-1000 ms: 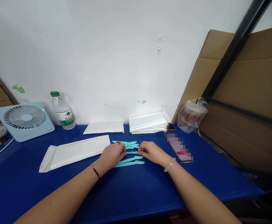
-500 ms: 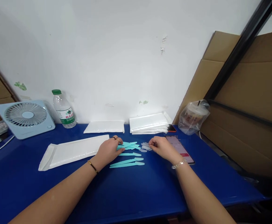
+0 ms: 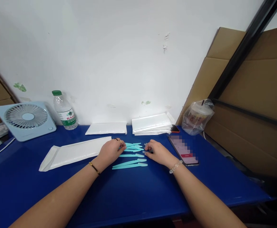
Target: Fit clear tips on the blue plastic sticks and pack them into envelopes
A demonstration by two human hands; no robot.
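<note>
The heap of turquoise sticks [image 3: 135,147] lies on the blue table [image 3: 138,196], between your two hands and just on the far side of the loose sticks. Its sticks cross one another, but they run mostly left to right, so their long axis points from one hand towards the other. Your left hand [image 3: 112,151] is the nearer: its fingertips are at the heap's left end, thumb and fingers close together; whether they pinch a stick, you cannot tell from here.

Your right hand [image 3: 157,152] is just beyond the heap's right end, fingers curled and the gap to the thumb narrow, right by some small clear pieces [image 3: 145,144] that it partly hides; you cannot tell whether it holds one.

On the near side of the heap, a single stick [image 3: 132,155] lies left to right, and nearer to you a pair of sticks [image 3: 133,166] lies the same way, closer together at the left.

Left of your left hand is a long white padded envelope [image 3: 78,153]; right of your right hand, a phone [image 3: 180,148]. Along the far edge are a white packet [image 3: 106,128] and a stack of envelopes [image 3: 151,124].
</note>
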